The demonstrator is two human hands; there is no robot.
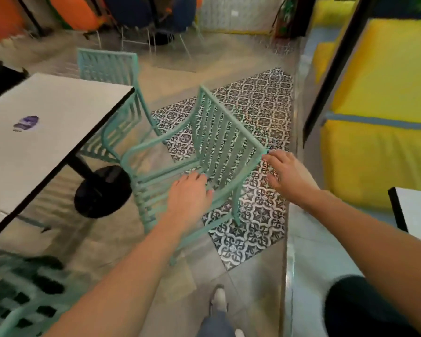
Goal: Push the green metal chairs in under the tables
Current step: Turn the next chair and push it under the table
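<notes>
My left grip [188,193] curls over the near armrest of the green chair [214,142]. My right grip [287,173], fingers loosely spread, touches the near top corner of its backrest. The chair stands tilted on the patterned floor [260,215], just beside the worktop [46,132] corner. A second green chair [107,66] sits beyond, at the worktop's far edge.

patterned tile floor [260,103], green chairs [212,142] standing, white table [46,113] with purple sticker [26,123]
</notes>
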